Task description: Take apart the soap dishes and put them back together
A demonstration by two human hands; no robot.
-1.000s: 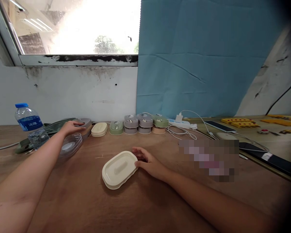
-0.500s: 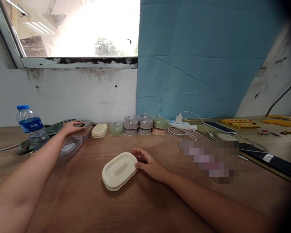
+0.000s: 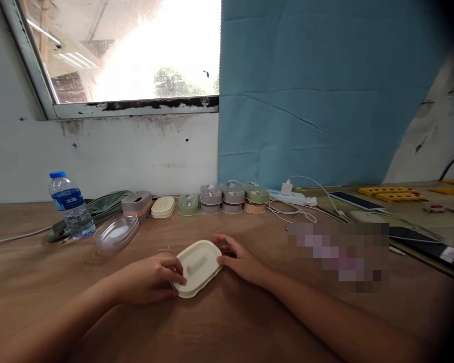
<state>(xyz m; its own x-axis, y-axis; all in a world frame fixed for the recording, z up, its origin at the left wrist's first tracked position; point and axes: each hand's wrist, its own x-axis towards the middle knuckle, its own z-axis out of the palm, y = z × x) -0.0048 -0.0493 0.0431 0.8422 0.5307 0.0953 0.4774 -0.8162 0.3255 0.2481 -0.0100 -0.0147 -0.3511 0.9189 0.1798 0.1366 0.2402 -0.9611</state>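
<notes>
A cream oval plastic tray (image 3: 201,262) with a raised rim and a short ridge in its middle lies at a slant on the brown table, close in front of me. At its left end my left hand (image 3: 155,277) grips it, with fingertips over the rim and on the top face. Around the right end, my right hand (image 3: 242,259) holds it with the thumb on the rim and the fingers behind. The fingertips under and behind the edge are partly hidden.
Clear plastic lids (image 3: 117,232) lie back left, beside a water bottle (image 3: 70,201). Along the wall stand a grey-and-tan box (image 3: 136,202), stacked cream trays (image 3: 162,206) and several lidded boxes (image 3: 232,196). Cables (image 3: 291,209), a power strip (image 3: 293,196) and phones (image 3: 357,200) lie right.
My left hand has come back from the grey box at the rear left and taken hold of the tray's left end. My right hand stays at the right end. The view has shifted slightly.
</notes>
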